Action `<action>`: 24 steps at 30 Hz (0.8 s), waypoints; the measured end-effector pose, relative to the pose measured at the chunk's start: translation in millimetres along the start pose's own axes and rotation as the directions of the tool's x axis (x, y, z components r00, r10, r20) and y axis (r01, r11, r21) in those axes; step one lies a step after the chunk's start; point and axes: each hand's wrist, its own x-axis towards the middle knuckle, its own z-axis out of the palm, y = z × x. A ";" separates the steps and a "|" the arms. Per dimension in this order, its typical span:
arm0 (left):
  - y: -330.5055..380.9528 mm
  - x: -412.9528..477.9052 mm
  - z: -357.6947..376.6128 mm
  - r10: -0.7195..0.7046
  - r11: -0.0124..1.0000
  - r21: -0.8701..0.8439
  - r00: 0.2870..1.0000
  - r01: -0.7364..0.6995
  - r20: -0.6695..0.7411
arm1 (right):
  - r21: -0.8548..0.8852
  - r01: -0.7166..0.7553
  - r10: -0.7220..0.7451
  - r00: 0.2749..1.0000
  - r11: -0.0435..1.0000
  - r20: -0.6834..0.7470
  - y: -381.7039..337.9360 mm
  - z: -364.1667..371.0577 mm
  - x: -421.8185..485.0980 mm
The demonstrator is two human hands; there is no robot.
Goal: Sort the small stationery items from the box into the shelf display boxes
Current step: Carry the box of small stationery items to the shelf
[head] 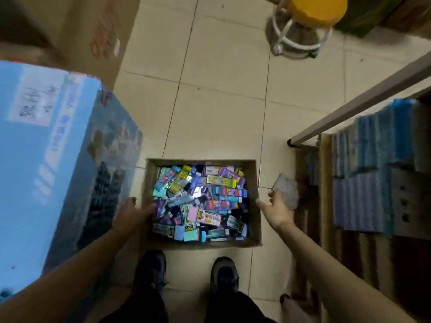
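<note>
The cardboard box (253, 183) of stationery items (200, 201) is set between the hands; its left rim is gripped by the left hand (133, 212); a grey speckled packet (286, 191) is pinched by the right hand (276, 212).

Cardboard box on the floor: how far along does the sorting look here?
Early. Done: nothing plainly; the shelf display boxes are too blurred to judge. In hand: the right hand holds one grey speckled item near them; the left hand grips the cardboard box wall. Left: a box heaped with stationery items.
</note>
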 end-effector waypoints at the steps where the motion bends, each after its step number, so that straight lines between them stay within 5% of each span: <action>1: -10.9 10.5 12.3 0.012 1.000 -0.007 1.000 -0.012 -0.024 | -0.002 0.005 -0.005 1.000 1.000 -0.018 10.2 11.3 10.2; 4: -36.2 42.6 37.6 -0.018 0.999 -0.034 0.992 0.014 -0.124 | 0.038 -0.035 0.037 0.998 0.999 -0.049 43.6 40.7 48.3; 9: -65.2 75.2 54.3 0.015 0.985 -0.174 1.000 -0.017 -0.011 | 0.320 -0.075 0.060 0.997 0.945 0.058 71.9 76.2 80.2; 15: -69.8 71.4 49.1 0.099 0.994 -0.034 0.993 -0.102 -0.067 | 0.187 -0.001 0.017 0.997 0.982 -0.081 76.3 83.2 82.9; 24: -19.7 -4.3 -20.7 0.151 0.983 0.116 0.988 -0.146 -0.037 | 0.143 0.019 -0.006 0.996 0.990 -0.092 60.2 17.9 -20.9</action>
